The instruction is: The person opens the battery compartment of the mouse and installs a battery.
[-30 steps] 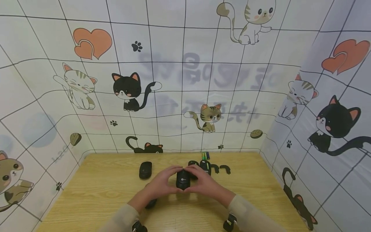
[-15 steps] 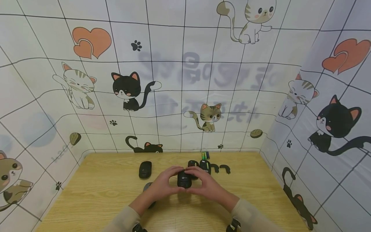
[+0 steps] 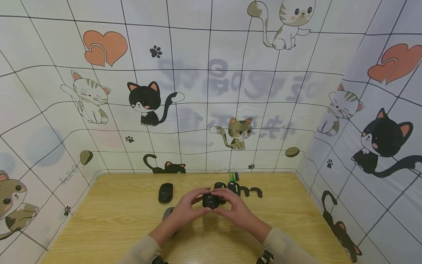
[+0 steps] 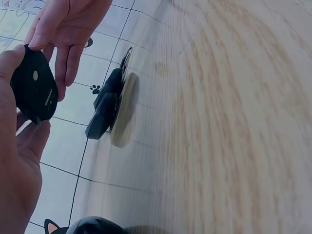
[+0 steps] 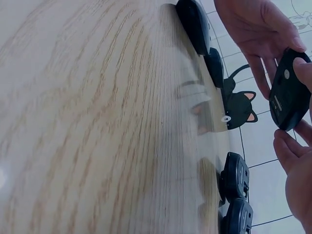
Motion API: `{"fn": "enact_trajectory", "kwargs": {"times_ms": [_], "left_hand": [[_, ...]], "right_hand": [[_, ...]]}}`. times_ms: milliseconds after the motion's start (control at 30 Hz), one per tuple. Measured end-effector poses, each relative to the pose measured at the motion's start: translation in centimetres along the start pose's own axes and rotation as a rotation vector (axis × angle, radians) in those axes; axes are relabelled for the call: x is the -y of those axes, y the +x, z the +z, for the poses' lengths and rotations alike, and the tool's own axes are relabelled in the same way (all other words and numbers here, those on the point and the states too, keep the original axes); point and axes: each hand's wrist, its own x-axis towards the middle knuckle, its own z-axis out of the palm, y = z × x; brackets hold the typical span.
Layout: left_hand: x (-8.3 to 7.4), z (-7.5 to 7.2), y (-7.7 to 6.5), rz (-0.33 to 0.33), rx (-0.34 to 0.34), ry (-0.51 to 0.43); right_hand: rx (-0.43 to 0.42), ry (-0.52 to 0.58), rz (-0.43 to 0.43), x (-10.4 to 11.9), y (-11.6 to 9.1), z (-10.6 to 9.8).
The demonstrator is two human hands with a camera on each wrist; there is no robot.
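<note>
Holding a mouse [image 3: 210, 201] clear of the surface [image 3: 115, 220]

We have both grips closed on one thing. Our left hand [image 3: 187, 209] pinches the mouse from its left side, thumb at the near end and fingers at the far end; our right hand [image 3: 235, 208] grips it likewise from the right. The mouse sits raised between them, over the middle of the surface. In both wrist views we see its dark underside, marked with a round pale spot and a slim pale bar.

To the left, towards the back, lies a black mouse [image 3: 165, 193]. Nearer us, a grey mouse [image 3: 169, 212] is partly hidden by our left arm. Beyond our right hand lie a half-covered mouse [image 3: 219, 185] and, just beside it, a neighbouring mouse [image 3: 234, 188]. Behind these are small batteries [image 3: 234, 177], some green, and to their right two curved pieces [image 3: 256, 191], dark and apart from each other. Around the surface we have a cat-print cloth [image 3: 191, 44], and our sleeves [image 3: 283, 242] are beige.
</note>
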Motion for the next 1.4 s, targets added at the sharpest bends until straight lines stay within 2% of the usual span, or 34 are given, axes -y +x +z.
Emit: {"fn": "enact_trajectory", "kwargs": {"times_ms": [233,400,667,900,1000,1267,1400], "left_hand": [[-0.2,0.3,0.2,0.084,-0.053,-0.007],[-0.3,0.5,0.3,0.103,-0.095,-0.006],[-0.4,0.5,0.2,0.097,-0.111,-0.016],[-0.6,0.5,0.3,0.078,-0.1,-0.032],[-0.5,0.5,0.3,0.071,-0.099,-0.042],[-0.7,0.5,0.2,0.025,-0.078,-0.06],[-0.8,0.6,0.2,0.047,-0.071,-0.045]], "right_hand": [[-0.013,0.064,0.001,0.2,0.0,-0.2],[-0.013,0.069,-0.004,0.5,0.0,-0.2],[-0.043,0.071,-0.026,0.6,0.1,0.1],[-0.074,-0.083,-0.024,0.9,0.1,0.1],[-0.093,-0.112,-0.03,1.0,0.1,0.2],[-0.128,-0.045,-0.049,1.1,0.2,0.1],[-0.128,-0.012,-0.062,1.2,0.2,0.0]]}}
